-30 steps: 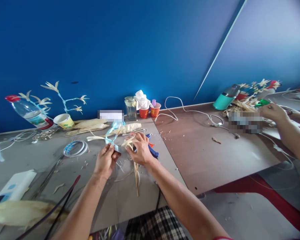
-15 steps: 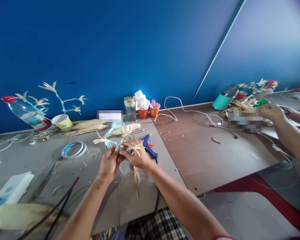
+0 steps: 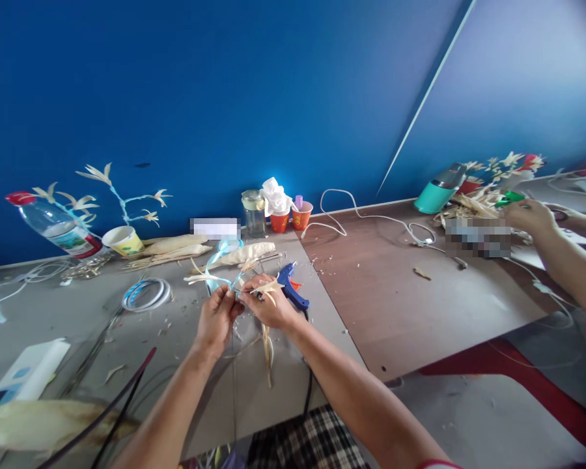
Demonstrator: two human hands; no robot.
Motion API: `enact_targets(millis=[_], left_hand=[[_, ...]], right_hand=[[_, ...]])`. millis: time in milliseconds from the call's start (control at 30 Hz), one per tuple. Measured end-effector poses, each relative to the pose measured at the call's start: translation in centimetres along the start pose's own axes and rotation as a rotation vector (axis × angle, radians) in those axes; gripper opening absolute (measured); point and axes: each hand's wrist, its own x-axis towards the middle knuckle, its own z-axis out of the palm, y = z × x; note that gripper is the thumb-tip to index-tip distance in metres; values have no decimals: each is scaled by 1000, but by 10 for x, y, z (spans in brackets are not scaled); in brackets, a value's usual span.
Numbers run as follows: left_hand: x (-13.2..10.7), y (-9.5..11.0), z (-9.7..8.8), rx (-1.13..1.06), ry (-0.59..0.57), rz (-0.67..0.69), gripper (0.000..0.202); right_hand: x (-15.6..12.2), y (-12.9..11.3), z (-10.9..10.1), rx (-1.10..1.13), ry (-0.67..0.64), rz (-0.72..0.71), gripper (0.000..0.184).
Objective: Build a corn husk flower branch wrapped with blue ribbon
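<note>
Between my two hands is a craft flower stem (image 3: 213,260), wrapped in light blue tape with pale husk petals branching off it. My left hand (image 3: 218,317) pinches its lower part, fingers closed. My right hand (image 3: 266,301) is closed on the same stem just to the right, fingertips almost meeting the left ones. A pale husk flower (image 3: 269,286) sticks out across the right hand's fingers. Thin wire runs downward below the hands. Close to the right hand lies a blue glue gun (image 3: 293,286) on the table.
Tape rolls (image 3: 146,294) lie left of my hands. Behind stand a glass jar (image 3: 254,213), red paper cups (image 3: 301,215) and a yellow cup (image 3: 123,241) near finished flower stems. A white cable (image 3: 356,208) crosses the right table, where a co-worker's hand (image 3: 527,218) works beside a turquoise bottle (image 3: 437,192).
My right fingertips have shifted slightly along the stem beside the left ones. Both hands keep their grip, and the view has moved a little.
</note>
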Motion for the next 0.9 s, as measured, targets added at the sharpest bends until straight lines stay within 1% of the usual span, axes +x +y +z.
enact_targets(millis=[167,267,333,433,533,633,667,733,800,900], left_hand=[[1,-3,-5,84,11,40,27],[0,-5,-8,131,12,76,26],[0,-5,-8,149,6,95,25],[0,-4,-8,143,25,113,25],[3,2,-10,69,92,139,28],[9,10,-14,-22,156,171,29],[11,12,-17,-49,173,182,29],[15,16,-21,-93,200,176,32],[18,19,-25,-128,195,170,32],[19,20,-27,-169,184,166,30]], right_hand=[[-2,-5,0,326,48,68,11],[-4,-8,-1,449,30,131,10],[-4,-9,-1,489,4,141,13],[-4,-10,-3,515,-7,107,17],[-4,-10,-5,522,-33,87,17],[-5,-7,-9,492,-40,122,13],[-4,-5,-11,479,-12,143,13],[-3,-1,-15,453,91,189,15],[0,5,-19,427,202,223,18],[3,14,-25,406,303,258,22]])
